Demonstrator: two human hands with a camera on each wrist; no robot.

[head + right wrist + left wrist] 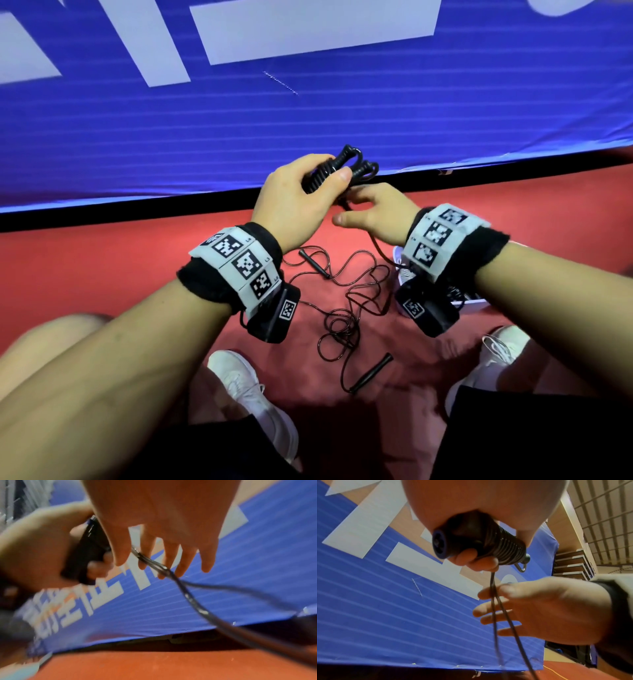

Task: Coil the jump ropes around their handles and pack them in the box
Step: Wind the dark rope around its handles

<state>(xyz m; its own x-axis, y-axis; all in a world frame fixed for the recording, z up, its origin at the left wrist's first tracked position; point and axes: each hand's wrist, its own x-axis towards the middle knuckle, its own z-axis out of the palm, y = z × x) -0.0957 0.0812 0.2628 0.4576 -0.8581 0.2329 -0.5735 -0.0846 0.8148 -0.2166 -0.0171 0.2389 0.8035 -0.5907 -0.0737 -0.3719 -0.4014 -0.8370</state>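
A red floor (102, 274) fills the lower part of the head view, meeting a blue banner (171, 137) with large white lettering along a black strip at its base; from the left wrist view, wooden wall panels and steps show beyond the banner's end. The person's white shoes (250, 394) stand on the floor on either side of a loose jump rope (346, 308). Its thin black cord lies in tangled loops between the feet, one slim handle near the left wrist and the other (371, 373) lying slantwise closer to the person. A white box (472, 303) is only partly visible on the floor, behind the right wrist. Raised above the floor in front of the banner, the left hand (294, 202) grips the paired handles (479, 540) of a second rope, fingers and thumb curled around them. Their long axis slants up and away from the person, toward the banner, and tight coils of cord ring the handles. Two strands (494, 608) hang down from the coils and pass across the fingers of the right hand (376, 212), which are spread and nearly straight just below the bundle.
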